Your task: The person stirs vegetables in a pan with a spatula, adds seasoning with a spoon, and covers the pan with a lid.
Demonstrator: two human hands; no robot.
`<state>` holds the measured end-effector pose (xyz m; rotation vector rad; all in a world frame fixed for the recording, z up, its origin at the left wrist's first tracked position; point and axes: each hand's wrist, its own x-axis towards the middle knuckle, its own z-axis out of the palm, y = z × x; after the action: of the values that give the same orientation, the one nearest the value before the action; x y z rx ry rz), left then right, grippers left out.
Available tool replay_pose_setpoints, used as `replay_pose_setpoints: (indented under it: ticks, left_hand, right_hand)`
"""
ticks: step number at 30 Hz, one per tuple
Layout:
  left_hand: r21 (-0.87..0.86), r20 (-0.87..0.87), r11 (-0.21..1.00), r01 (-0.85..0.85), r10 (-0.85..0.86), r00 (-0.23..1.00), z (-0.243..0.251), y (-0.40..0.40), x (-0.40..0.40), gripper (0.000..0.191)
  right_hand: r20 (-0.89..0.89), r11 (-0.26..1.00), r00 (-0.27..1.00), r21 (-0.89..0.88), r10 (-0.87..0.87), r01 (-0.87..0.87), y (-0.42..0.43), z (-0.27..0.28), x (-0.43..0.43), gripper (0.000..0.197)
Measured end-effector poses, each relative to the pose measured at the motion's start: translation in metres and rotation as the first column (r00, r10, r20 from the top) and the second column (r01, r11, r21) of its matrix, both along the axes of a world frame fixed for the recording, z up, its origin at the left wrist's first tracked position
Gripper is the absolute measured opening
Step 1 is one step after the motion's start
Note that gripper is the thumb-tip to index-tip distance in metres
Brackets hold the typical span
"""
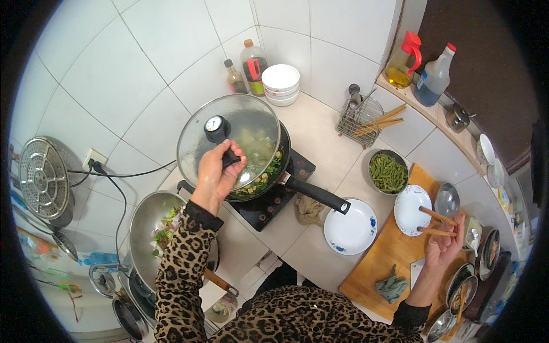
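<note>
My left hand [223, 171] grips the black handle of a glass lid [193, 128], which is tilted over a black frying pan [286, 150]. Chopped greens with pale cubes [261, 176] show in the pan below the glass, which is partly fogged. The pan stands on a black cooktop [266, 210], its handle [317, 195] pointing right. At the right my right hand [446, 244] holds wooden chopsticks [437, 215], tips apart, over a small white patterned plate [412, 201]. A larger white plate [349, 227] with blue motifs lies between pan and cutting board.
A steel wok [141, 240] with vegetables is at the left, partly under my left forearm. A bowl of green beans [388, 171] stands by the wooden cutting board [369, 274], on which a grey-green cloth [391, 285] lies. Stacked bowls [281, 81], bottles [254, 64] and a wire utensil basket [360, 122] stand behind.
</note>
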<state>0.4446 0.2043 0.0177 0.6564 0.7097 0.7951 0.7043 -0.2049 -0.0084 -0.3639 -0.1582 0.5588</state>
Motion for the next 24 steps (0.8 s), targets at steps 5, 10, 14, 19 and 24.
replay_pose_setpoints:
  ticks: [5,10,14,19,24]
  left_hand:
    - [-0.010,0.028,0.998,0.056,-0.056,0.998,-0.015,0.004,0.010,0.014]
    - [-0.051,0.095,0.998,0.036,-0.031,0.995,-0.032,0.009,0.018,0.011]
    - [-0.078,0.060,0.997,-0.014,0.019,0.998,-0.042,0.011,0.018,0.011]
    - [-0.082,0.008,0.996,-0.029,0.030,1.000,-0.047,0.006,0.013,0.011]
    - [-0.065,-0.047,0.998,-0.027,0.024,0.999,-0.047,0.000,0.014,0.011]
  right_hand:
    - [0.125,0.999,0.992,-0.033,-0.018,0.022,-0.016,-0.018,0.001,0.028]
    - [0.063,0.985,0.991,-0.121,-0.117,0.124,-0.027,-0.024,0.001,0.026]
    - [0.050,0.973,0.985,-0.159,-0.164,0.170,-0.038,-0.037,0.008,0.023]
    - [0.058,0.959,0.979,-0.197,-0.196,0.204,-0.055,-0.053,0.019,0.018]
    - [0.046,0.949,0.972,-0.210,-0.232,0.236,-0.056,-0.060,0.025,0.015]
